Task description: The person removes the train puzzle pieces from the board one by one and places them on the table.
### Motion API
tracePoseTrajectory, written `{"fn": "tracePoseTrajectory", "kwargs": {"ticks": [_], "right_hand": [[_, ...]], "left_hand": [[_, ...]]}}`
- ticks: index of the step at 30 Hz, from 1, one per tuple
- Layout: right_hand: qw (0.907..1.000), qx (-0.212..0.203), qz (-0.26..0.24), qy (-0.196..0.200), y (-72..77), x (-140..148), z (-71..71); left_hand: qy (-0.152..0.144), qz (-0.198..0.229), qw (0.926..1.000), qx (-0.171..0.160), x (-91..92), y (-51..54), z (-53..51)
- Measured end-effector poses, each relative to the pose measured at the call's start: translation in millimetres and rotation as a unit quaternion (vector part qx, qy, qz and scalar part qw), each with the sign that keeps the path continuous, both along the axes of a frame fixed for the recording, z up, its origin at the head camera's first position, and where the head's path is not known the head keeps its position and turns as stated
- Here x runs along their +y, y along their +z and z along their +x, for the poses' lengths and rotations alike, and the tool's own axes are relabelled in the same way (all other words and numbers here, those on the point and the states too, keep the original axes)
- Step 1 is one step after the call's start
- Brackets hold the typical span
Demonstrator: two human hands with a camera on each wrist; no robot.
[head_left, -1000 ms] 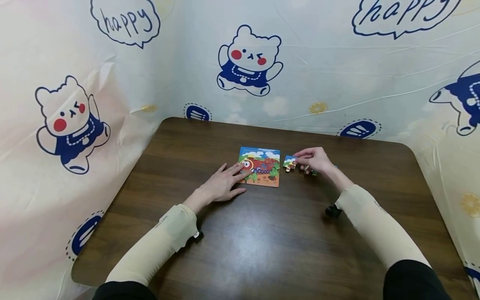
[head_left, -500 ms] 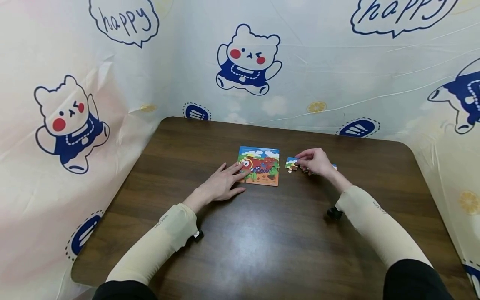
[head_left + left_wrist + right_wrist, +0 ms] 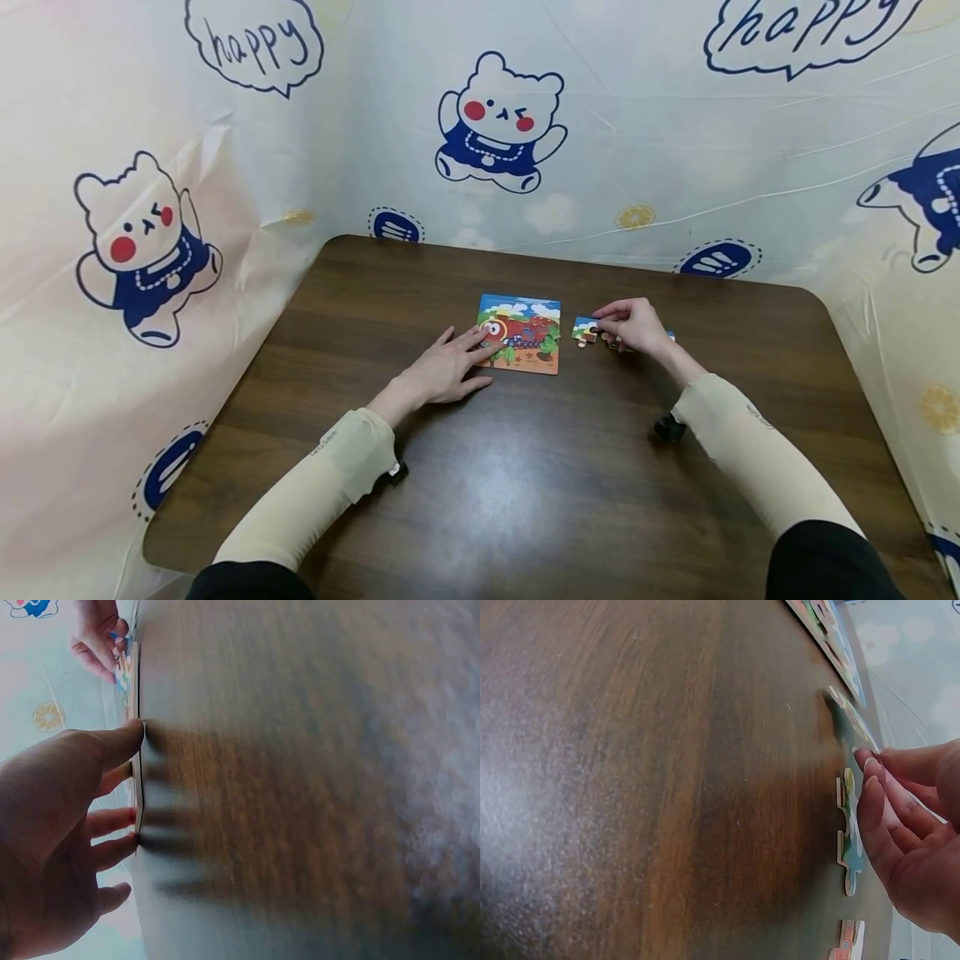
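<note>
A square puzzle (image 3: 532,333) with a red cartoon animal, blue sky and orange ground lies flat on the table. My left hand (image 3: 442,367) rests with spread fingers on its left side and lower left corner. In the left wrist view, the thumb and fingertips of that hand (image 3: 67,817) touch the puzzle's edge (image 3: 138,697). My right hand (image 3: 632,323) pinches a sky-and-green puzzle piece (image 3: 585,329) between thumb and fingers, just right of the puzzle. In the right wrist view this piece (image 3: 851,716) is tilted, raised off the table. Below it lies another loose piece (image 3: 847,832).
More loose pieces lie under and beside the right hand, partly hidden; one red-and-white piece (image 3: 847,941) shows at the bottom of the right wrist view. The brown wooden table (image 3: 480,483) meets a printed cloth backdrop (image 3: 637,125) at its back and sides.
My right hand has shifted slightly to the right and nearer with the pinched piece, widening the gap to the puzzle. My left hand has stayed in place.
</note>
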State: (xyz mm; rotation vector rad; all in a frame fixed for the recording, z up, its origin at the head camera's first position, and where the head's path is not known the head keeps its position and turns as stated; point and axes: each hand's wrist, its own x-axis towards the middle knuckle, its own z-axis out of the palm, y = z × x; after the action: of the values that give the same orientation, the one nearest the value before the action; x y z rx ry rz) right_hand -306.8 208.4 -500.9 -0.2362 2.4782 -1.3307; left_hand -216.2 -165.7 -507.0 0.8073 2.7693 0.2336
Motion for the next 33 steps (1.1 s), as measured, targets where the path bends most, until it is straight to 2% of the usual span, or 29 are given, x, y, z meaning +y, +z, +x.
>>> {"fn": "tracePoseTrajectory", "kwargs": {"ticks": [5,9,12,16,19,24,27,30,32,33], "right_hand": [[0.9997,0.019,0.001,-0.012,-4.9,-1,-2.0],[0.9987,0.044,-0.001,-0.026,-8.8,-1,-2.7],[0.9979,0.055,0.001,-0.035,-10.4,-1,-2.6],[0.9973,0.062,0.008,-0.039,-11.8,-1,-3.0],[0.9969,0.068,0.014,-0.039,-12.6,-1,-3.6],[0.9953,0.080,0.035,-0.041,-12.7,-2,-3.3],[0.9947,0.082,0.044,-0.045,-12.3,-3,-2.9],[0.9948,0.082,0.041,-0.046,-11.3,-6,-2.6],[0.9947,0.086,0.036,-0.043,-10.0,-8,-2.6],[0.9945,0.091,0.034,-0.041,-9.6,-10,-2.9]], "left_hand": [[0.002,0.013,0.9999,-0.008,-0.9,0.1,-0.1],[-0.005,0.048,0.9988,-0.009,-6.7,-13.3,-5.3],[-0.010,0.071,0.9974,0.000,-12.2,-30.4,-12.2],[-0.007,0.080,0.9968,-0.005,-13.6,-36.0,-15.5],[-0.002,0.065,0.9978,-0.013,-8.7,-21.5,-9.7],[0.001,0.016,0.9999,-0.002,0.0,0.8,0.8],[0.004,0.006,1.0000,0.000,0.9,2.2,1.9],[0.003,0.017,0.9999,-0.002,0.2,2.1,2.1],[0.000,0.035,0.9994,0.000,-3.0,-5.8,-1.2],[0.000,0.038,0.9993,-0.001,-3.2,-5.6,-1.1]]}}
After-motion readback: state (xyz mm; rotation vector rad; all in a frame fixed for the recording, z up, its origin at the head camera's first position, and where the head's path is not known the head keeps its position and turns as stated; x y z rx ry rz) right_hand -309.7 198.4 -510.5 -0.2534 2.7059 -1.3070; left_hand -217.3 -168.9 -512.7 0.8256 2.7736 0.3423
